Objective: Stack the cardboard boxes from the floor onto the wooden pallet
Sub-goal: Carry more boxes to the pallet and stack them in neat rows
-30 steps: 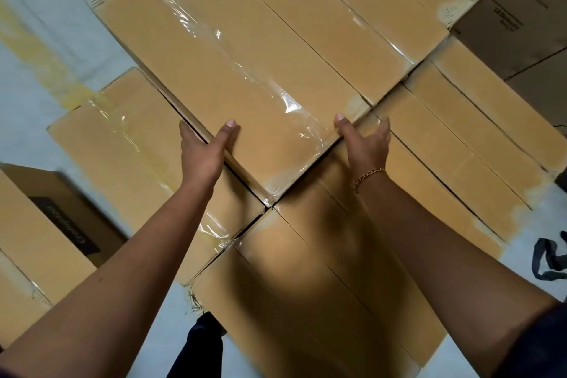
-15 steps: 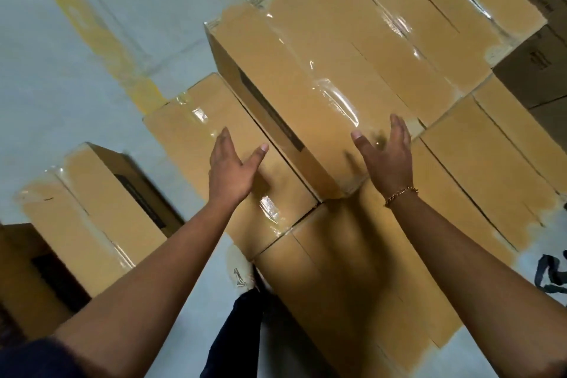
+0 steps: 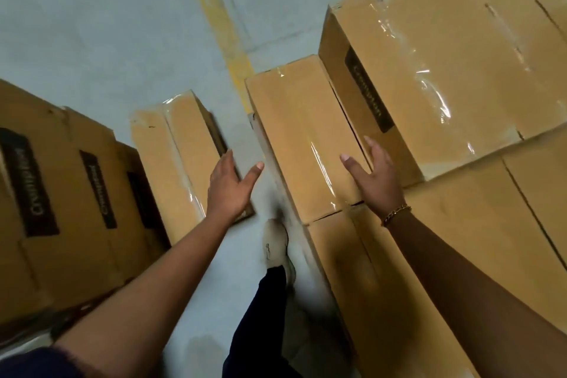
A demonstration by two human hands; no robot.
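Two hands were empty at this moment, both with the fingers spread and relaxed, gripping nothing. The left hand (image 3: 228,190) hovered in front of the narrow floor box (image 3: 171,157), which stood on the grey floor (image 3: 92,25); whether the fingertips touched it, I cannot tell. The right hand (image 3: 379,181), with a bracelet (image 3: 395,213) at the wrist, hung over the near end of the lower box (image 3: 300,132) of the stack (image 3: 460,239), beside the taller upper box (image 3: 445,71). The wooden pallet did not show.

As I judge it, the step in hand was to fetch the next box from the floor. To do it well, the person should turn fully to the floor box, bring the right hand across the gap, and take the box by its two ends, not by the slippery tape on top. The shoe (image 3: 276,242) stood between floor box and stack, so the lift should go up first, then across. The floor box lay just beyond the left hand and well to the left of the right hand; more cartons (image 3: 61,209) stood farther left.
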